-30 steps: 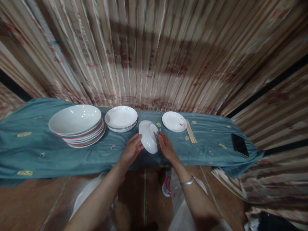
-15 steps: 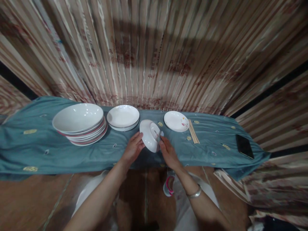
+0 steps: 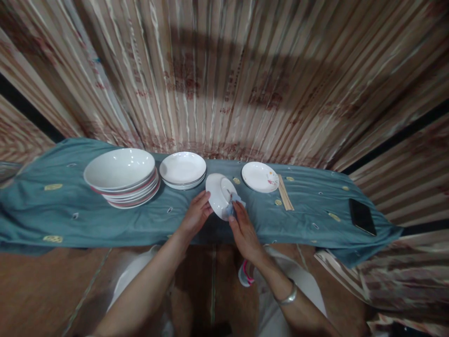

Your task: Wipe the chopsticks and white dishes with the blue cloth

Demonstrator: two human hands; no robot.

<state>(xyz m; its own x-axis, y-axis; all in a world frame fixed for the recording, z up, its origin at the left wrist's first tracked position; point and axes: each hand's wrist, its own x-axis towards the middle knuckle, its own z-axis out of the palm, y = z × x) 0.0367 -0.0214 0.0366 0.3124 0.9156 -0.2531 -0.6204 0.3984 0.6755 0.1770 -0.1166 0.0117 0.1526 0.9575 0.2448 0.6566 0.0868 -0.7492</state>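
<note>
A white plate point(image 3: 216, 196) is held up over the front part of the table, tilted so its underside with the round foot ring faces me. My left hand point(image 3: 197, 211) grips its left rim between thumb and fingers. At the plate's lower right, my right hand point(image 3: 243, 230) presses a small pale blue-grey cloth point(image 3: 233, 204) against the underside, fingers closed on it. Behind the held plate, to its left, stands a stack of white plates point(image 3: 183, 167). A white plate with a flower print point(image 3: 260, 178) lies to its right.
A tall stack of large white bowls point(image 3: 121, 169), some red-edged, stands at the left. Wooden chopsticks point(image 3: 286, 193) lie beside the flowered plate. A black phone point(image 3: 362, 216) rests near the right end of the teal tablecloth point(image 3: 133, 229). A striped curtain point(image 3: 217, 79) hangs behind.
My right hand has shifted on the plate's underside, and more of the cloth shows now. The view has turned slightly left, while my left hand keeps its grip on the rim.
</note>
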